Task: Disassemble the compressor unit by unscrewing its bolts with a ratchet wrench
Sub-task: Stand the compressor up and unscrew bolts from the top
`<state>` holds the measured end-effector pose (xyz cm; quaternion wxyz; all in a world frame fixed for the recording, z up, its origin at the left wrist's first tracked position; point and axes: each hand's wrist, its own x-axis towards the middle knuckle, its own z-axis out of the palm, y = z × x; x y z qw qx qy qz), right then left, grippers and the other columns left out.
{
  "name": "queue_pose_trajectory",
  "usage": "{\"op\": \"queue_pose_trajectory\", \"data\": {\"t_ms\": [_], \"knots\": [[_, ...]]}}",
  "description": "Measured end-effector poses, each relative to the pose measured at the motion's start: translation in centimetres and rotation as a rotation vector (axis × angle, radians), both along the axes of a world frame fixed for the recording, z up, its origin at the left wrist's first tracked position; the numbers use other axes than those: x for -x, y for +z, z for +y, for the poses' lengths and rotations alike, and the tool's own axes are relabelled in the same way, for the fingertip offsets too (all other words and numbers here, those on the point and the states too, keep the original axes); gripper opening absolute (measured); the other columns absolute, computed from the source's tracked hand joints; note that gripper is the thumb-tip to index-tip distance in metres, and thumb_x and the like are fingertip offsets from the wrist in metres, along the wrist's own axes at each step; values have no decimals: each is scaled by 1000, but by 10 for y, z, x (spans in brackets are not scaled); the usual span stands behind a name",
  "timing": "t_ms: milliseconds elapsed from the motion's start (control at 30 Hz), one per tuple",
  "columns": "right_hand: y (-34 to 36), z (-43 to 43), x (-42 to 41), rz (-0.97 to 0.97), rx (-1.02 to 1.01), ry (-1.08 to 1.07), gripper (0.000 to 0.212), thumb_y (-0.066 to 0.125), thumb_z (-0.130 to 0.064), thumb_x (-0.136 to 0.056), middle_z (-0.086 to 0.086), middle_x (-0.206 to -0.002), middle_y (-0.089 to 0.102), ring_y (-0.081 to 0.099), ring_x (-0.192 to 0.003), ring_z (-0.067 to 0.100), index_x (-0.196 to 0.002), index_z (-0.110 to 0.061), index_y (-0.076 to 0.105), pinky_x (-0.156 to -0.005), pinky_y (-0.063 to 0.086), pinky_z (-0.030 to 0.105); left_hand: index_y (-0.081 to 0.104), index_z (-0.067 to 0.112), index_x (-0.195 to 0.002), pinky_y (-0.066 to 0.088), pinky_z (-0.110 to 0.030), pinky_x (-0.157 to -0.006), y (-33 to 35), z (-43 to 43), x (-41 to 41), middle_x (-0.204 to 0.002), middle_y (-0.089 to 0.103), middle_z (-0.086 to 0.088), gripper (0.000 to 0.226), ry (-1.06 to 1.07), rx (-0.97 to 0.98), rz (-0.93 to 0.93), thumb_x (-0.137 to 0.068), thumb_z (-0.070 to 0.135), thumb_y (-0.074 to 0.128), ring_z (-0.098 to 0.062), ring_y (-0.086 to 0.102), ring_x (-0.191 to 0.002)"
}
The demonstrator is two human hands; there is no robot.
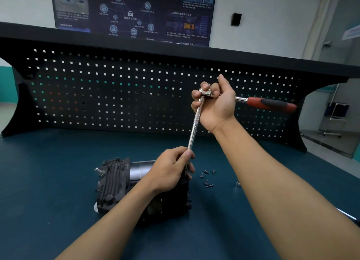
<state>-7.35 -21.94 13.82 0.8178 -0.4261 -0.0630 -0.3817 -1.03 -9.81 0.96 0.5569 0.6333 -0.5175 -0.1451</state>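
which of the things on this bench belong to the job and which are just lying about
Job: ratchet wrench, right hand gripping its head; extension bar, gripped by left hand; compressor unit; loose screws beside it.
Lying about: small silver part by the right forearm; pegboard; wall poster.

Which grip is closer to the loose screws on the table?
Left. The left grip holds the extension bar low over the compressor, just beside the screws; the right grip clutches the ratchet by its head, raised high above them.
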Motion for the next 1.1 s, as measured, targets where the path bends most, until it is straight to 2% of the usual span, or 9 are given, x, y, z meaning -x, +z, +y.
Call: {"op": "queue_pose_trajectory", "data": {"t_ms": [100,200,333,433,567,667,800,933,1100], "knots": [[-1,-3,1,-12,-26,5,57,41,-40,-102,-5,-68,49,50,-61,16,-50,-21,30,-53,29,25,61,11,-93,54,-27,-66,0,0,-1,-70,68,-7,27,15,12,-35,-105,29,45,-29,71,-67],[1,-1,-1,8,25,-67,55,42,-37,-103,-5,-69,50,50,-61,15,-51,-22,32,-52,31,24,61,11,-92,54,-30,-65,0,0,0,-67,64,-2,27,23,13,-32,-104,30,46,-26,71,-65],[-4,5,-8,151,369,-543,39,56,-25,-99,-3,-68,53,52,-59,10,-62,-18,48,-49,40,25,62,11,-91,53,-30,-63,-1,-1,1,-66,66,-8,28,54,12,-39,-104,31,48,-24,71,-63],[-9,11,-14,161,679,-810,34,63,-6,-87,-6,-61,48,46,-54,5,-63,-19,42,-56,43,26,62,13,-89,49,-23,-59,0,-1,2,-69,69,-11,27,96,20,-85,-103,31,48,-19,71,-61],[-12,21,-17,276,921,-1004,22,60,-14,-82,-3,-73,53,52,-56,12,-72,-26,44,-57,49,35,62,13,-89,50,-23,-60,0,0,3,-68,70,-10,27,111,33,-98,-103,31,48,-18,71,-60],[-12,26,-15,311,1010,-1091,14,60,-16,-82,-6,-78,54,57,-63,17,-79,-22,48,-56,50,34,62,12,-88,48,-18,-57,0,1,4,-67,70,-8,28,124,40,-113,-103,31,48,-15,70,-59],[-10,31,-15,479,1206,-1314,18,59,-20,-83,-9,-91,48,52,-75,17,-90,-25,44,-52,32,26,61,9,-84,48,-20,-57,-1,1,5,-66,69,-7,32,135,46,-136,-103,31,48,-14,70,-59],[-7,38,-20,759,1330,-1452,31,57,-18,-83,1,-111,51,51,-95,25,-114,-20,50,-69,36,35,59,12,-77,44,-16,-54,0,1,7,-65,69,-6,33,151,53,-130,-103,30,49,-13,69,-57],[-5,45,-28,894,1424,-1483,39,62,-19,-78,6,-116,49,48,-100,28,-114,-20,47,-73,33,37,60,11,-77,41,-13,-52,-1,1,7,-65,70,-6,34,160,46,-116,-103,31,49,-8,66,-54]]}}
